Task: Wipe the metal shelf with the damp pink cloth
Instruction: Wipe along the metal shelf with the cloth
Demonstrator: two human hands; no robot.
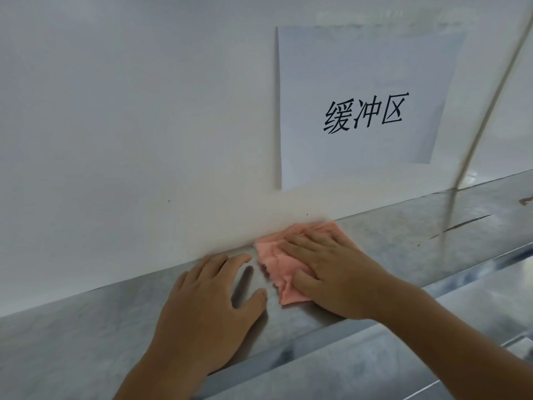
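Observation:
A shiny metal shelf (403, 226) runs along a white wall, sloping up to the right in the head view. The pink cloth (277, 261) lies crumpled and flat on the shelf, touching the wall at its far edge. My right hand (331, 272) presses palm-down on the cloth's right half, fingers spread over it and thumb on its near edge. My left hand (210, 298) rests flat on the bare metal just left of the cloth, fingers apart, holding nothing.
A white paper sign (366, 102) with black characters hangs on the wall (129, 125) above the cloth. A pale cord (487, 111) drops down to the shelf at the right. A lower metal surface (432, 342) lies below the shelf's front lip.

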